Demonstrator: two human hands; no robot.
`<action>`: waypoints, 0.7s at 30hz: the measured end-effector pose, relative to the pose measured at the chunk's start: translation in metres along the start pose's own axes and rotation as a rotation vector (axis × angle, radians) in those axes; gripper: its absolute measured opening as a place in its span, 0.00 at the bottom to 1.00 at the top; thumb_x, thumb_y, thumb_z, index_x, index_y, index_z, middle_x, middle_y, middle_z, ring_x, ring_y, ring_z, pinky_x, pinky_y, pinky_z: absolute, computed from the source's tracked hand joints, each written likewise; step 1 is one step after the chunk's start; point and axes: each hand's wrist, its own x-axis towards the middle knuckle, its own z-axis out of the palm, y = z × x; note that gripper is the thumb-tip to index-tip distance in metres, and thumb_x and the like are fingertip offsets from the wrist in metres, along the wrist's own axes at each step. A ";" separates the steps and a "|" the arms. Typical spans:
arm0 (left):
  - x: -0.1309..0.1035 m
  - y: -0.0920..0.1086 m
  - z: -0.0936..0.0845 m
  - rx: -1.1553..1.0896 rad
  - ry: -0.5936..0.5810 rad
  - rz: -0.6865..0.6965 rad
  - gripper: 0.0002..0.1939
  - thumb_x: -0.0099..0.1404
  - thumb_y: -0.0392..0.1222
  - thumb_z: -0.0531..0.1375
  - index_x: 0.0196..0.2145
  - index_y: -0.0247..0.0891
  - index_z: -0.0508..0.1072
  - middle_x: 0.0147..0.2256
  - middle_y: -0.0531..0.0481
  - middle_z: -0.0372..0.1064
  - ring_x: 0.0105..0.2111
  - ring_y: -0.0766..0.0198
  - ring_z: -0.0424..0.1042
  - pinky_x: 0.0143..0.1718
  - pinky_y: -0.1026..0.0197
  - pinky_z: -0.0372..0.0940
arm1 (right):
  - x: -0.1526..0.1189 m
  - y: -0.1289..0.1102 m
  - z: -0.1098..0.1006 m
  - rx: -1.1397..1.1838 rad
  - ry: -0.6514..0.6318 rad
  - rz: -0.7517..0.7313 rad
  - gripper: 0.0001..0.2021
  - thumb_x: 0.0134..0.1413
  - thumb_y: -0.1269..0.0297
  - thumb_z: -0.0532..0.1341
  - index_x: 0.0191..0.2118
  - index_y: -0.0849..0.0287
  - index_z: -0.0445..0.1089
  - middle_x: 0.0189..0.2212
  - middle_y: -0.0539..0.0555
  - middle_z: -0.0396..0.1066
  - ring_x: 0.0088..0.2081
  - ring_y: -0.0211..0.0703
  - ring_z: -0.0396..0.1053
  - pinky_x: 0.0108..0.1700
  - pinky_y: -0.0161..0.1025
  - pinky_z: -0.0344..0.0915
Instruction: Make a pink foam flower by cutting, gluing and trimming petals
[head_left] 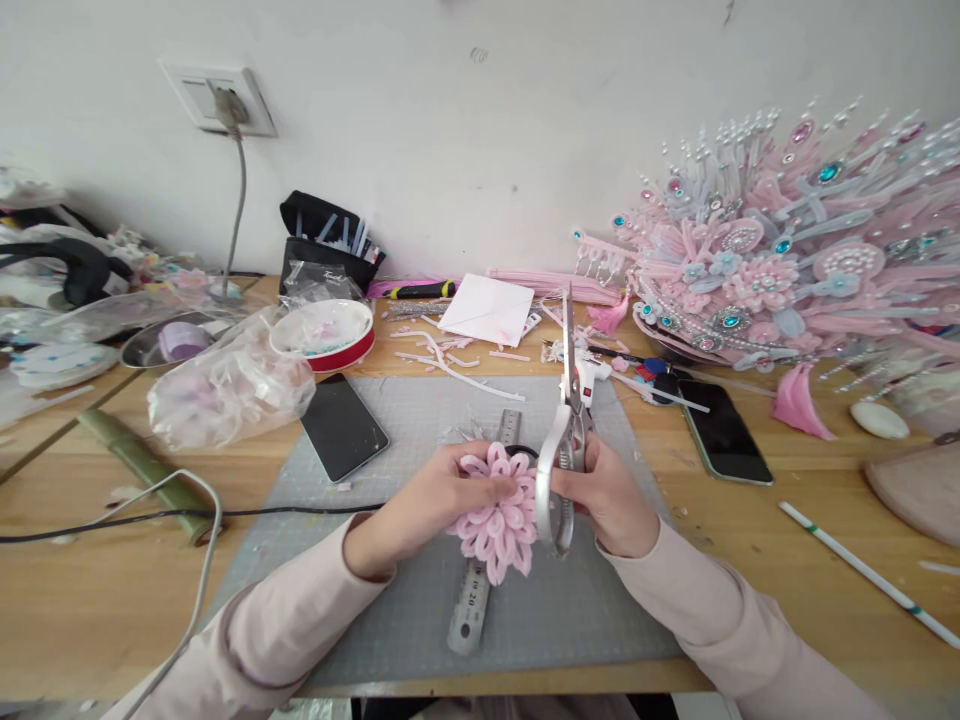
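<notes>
My left hand (457, 490) is closed on a pink looped flower (501, 540), its thumb pressed across the petals. The flower looks fuzzy, like pipe cleaner. In my right hand (611, 495) is a pair of metal scissors (559, 450), with the blades pointing up and away from me and the handle loop beside the flower's right edge. Some right fingers are hidden behind the handle. Under the flower, a steel ruler (469, 605) lies on the grey cutting mat (585, 620), partly covered by the flower and my left hand.
A dark phone (343, 428) lies at the mat's left edge, another phone (726, 430) to the right. A large pink beaded headdress (772, 250) stands back right. Pink scraps (450, 355) and a white card (487, 308) lie behind the mat. A cable (300, 511) crosses from the left.
</notes>
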 end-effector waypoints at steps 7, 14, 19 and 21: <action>-0.002 0.000 -0.001 0.005 -0.055 0.054 0.08 0.52 0.41 0.64 0.30 0.35 0.71 0.27 0.53 0.71 0.26 0.66 0.71 0.30 0.65 0.65 | -0.001 -0.007 0.003 0.012 -0.076 0.101 0.14 0.28 0.62 0.68 0.19 0.62 0.63 0.11 0.43 0.60 0.12 0.26 0.50 0.13 0.27 0.41; -0.001 -0.005 -0.002 -0.025 -0.102 0.073 0.08 0.53 0.39 0.64 0.30 0.35 0.70 0.26 0.55 0.70 0.26 0.69 0.70 0.29 0.67 0.64 | -0.002 -0.005 0.001 0.055 -0.082 0.153 0.13 0.27 0.63 0.68 0.19 0.62 0.64 0.11 0.43 0.58 0.12 0.25 0.49 0.13 0.27 0.40; -0.001 -0.005 -0.001 -0.043 -0.098 0.073 0.09 0.54 0.40 0.63 0.32 0.35 0.70 0.28 0.53 0.71 0.27 0.69 0.70 0.30 0.67 0.64 | -0.001 -0.004 0.000 0.068 -0.041 0.142 0.16 0.26 0.60 0.69 0.22 0.61 0.64 0.12 0.42 0.59 0.13 0.26 0.49 0.13 0.27 0.41; -0.001 -0.005 0.000 -0.043 -0.091 0.067 0.10 0.53 0.41 0.63 0.33 0.34 0.70 0.29 0.52 0.71 0.27 0.67 0.70 0.30 0.66 0.64 | -0.001 -0.004 0.000 0.081 -0.019 0.143 0.16 0.26 0.60 0.69 0.22 0.61 0.63 0.12 0.42 0.58 0.13 0.26 0.49 0.14 0.27 0.42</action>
